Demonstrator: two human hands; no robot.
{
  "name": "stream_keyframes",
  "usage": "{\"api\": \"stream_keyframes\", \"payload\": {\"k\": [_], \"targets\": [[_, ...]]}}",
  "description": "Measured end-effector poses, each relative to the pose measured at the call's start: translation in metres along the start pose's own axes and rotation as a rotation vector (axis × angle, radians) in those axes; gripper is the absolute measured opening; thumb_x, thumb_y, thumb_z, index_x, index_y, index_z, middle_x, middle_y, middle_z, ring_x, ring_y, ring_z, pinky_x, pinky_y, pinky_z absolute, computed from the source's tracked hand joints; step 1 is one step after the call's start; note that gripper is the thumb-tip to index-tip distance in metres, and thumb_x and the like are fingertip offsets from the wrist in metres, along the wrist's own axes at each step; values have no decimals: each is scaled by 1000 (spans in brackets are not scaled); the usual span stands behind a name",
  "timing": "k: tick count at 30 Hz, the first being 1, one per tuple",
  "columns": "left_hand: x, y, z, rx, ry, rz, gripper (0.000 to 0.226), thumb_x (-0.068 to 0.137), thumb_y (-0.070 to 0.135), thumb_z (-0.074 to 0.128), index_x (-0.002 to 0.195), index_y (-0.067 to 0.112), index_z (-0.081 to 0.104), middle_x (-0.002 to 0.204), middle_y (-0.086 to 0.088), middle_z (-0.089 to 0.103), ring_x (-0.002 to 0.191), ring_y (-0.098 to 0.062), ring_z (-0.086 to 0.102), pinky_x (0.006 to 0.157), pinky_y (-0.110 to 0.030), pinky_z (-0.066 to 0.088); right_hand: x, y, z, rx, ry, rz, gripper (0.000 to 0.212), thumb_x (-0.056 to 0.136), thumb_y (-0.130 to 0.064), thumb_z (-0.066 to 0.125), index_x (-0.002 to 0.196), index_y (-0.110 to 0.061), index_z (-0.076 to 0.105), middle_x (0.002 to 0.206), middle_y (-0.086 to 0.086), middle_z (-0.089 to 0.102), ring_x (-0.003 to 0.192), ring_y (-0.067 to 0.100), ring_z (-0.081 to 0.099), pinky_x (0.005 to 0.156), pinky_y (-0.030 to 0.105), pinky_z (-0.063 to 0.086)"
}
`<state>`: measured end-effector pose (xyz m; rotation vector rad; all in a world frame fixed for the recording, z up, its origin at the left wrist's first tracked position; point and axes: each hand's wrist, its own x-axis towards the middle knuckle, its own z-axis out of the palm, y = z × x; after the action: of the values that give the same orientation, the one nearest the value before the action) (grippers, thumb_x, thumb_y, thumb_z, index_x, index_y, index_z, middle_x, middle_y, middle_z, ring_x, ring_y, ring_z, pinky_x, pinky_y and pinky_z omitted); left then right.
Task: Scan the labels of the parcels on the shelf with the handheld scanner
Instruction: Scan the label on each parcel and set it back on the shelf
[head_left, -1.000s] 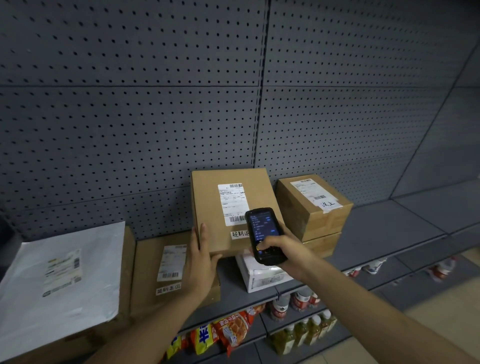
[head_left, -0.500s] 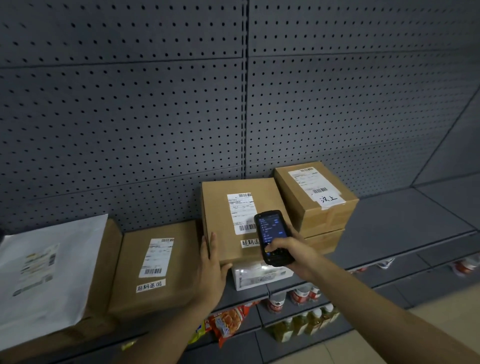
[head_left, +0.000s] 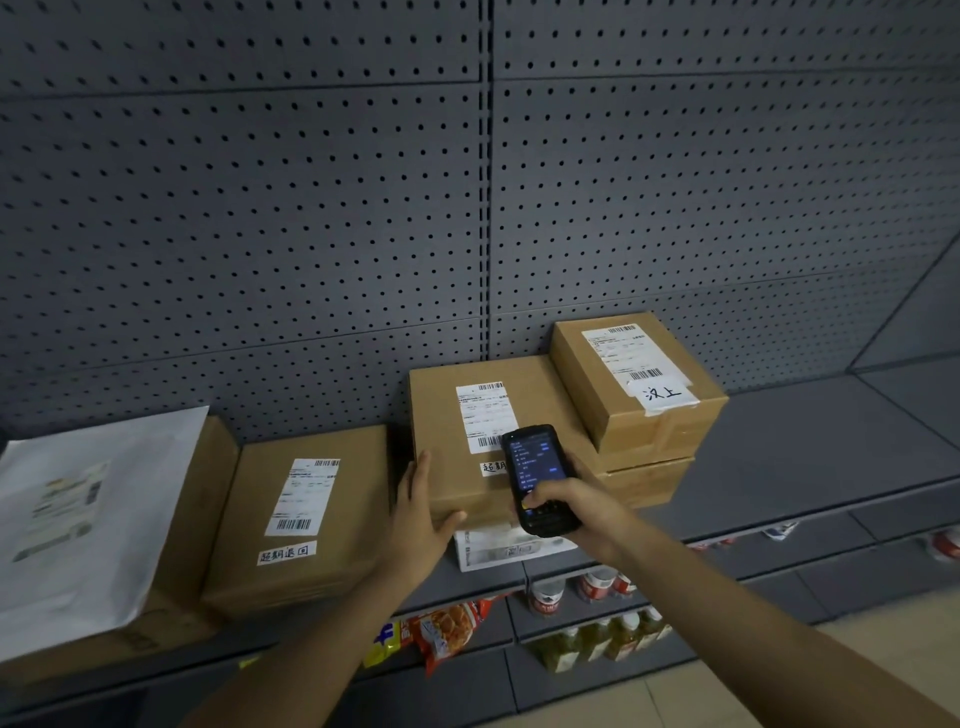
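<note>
Right hand (head_left: 582, 512) grasps the handheld scanner (head_left: 537, 475), fingers wrapped round its lower body, thumb on the keypad. Screen lit, facing the camera; the top end sits over the lower right corner of the label (head_left: 484, 418) on the centre parcel (head_left: 467, 441), covering part of the handwritten tag below it.

Left hand (head_left: 423, 519) flat and released, fingers straight against the left front corner of that centre parcel, thumb along its front edge.

Centre parcel rests on a white box (head_left: 511, 551) on the shelf (head_left: 810, 467). Just right of it, a small parcel (head_left: 636, 382) stacked on another brown box (head_left: 644, 480), own label facing up. Left of the left hand, a flat parcel (head_left: 306, 514), label up. Far left, white mailer (head_left: 88, 514) lying on a brown carton (head_left: 208, 478).

Pegboard (head_left: 311, 234) behind. Lower shelves hold snack bags (head_left: 441, 631) and bottles (head_left: 597, 642).
</note>
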<state>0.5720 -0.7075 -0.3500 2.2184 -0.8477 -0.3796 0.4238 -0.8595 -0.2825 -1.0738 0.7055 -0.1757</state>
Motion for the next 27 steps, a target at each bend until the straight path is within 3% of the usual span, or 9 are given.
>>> {"api": "stream_keyframes", "payload": {"k": [4, 7, 11, 15, 19, 22, 25, 27], "targets": [[-3, -5, -3, -62, -23, -6, 104, 80, 33, 74, 152, 30, -1, 157, -3, 17, 139, -24, 32, 107, -47, 40, 2, 1, -1, -7, -10, -9, 75, 69, 12, 66, 134, -21, 46, 122, 17, 63, 110, 35, 61, 78, 42, 55], [-9, -8, -6, -54, -36, 4, 104, 81, 30, 73, 151, 30, -4, 156, -5, 21, 134, -23, 39, 106, -43, 42, 6, 1, 3, 3, -3, -1, 85, 57, 5, 69, 135, -21, 45, 122, 18, 63, 111, 35, 60, 79, 43, 55], [-19, -23, -12, -12, -64, -7, 103, 82, 27, 73, 152, 27, -3, 158, -3, 17, 140, -21, 30, 111, -40, 33, 11, 1, 17, -9, -25, 0, 88, 57, 4, 71, 138, -20, 43, 123, 16, 63, 110, 33, 61, 81, 42, 54], [-23, -44, -27, 76, -119, -55, 95, 86, 28, 69, 151, 31, 0, 159, -2, 15, 142, -20, 28, 112, -38, 33, 14, -2, 35, -25, -56, -4, 70, 76, 14, 62, 134, -21, 43, 117, 12, 61, 104, 28, 59, 75, 38, 53], [-29, -68, -55, 224, -97, -86, 78, 91, 18, 61, 151, 29, 12, 154, 1, 22, 134, -17, 36, 105, -32, 37, 20, 2, 63, -71, -78, 5, 69, 76, 13, 62, 134, -21, 45, 114, 13, 62, 98, 27, 61, 68, 37, 55], [-31, -91, -74, 295, -62, -148, 76, 90, 14, 59, 150, 29, 16, 154, 0, 22, 138, -21, 31, 111, -38, 34, 25, 10, 84, -91, -89, 7, 67, 74, 11, 64, 133, -16, 48, 111, 15, 66, 95, 27, 66, 65, 35, 57], [-31, -119, -90, 364, -53, -182, 75, 89, 16, 60, 150, 26, 18, 153, -1, 24, 140, -21, 28, 114, -40, 30, 30, 19, 104, -101, -102, 18, 67, 68, 6, 70, 129, -13, 51, 114, 18, 69, 101, 31, 69, 77, 40, 59], [-31, -137, -101, 363, -51, -201, 76, 88, 15, 62, 150, 25, 19, 152, 0, 25, 138, -19, 29, 114, -39, 30, 31, 24, 118, -112, -102, 41, 50, 76, 8, 66, 121, -11, 55, 118, 20, 67, 108, 33, 65, 89, 41, 53]]}}
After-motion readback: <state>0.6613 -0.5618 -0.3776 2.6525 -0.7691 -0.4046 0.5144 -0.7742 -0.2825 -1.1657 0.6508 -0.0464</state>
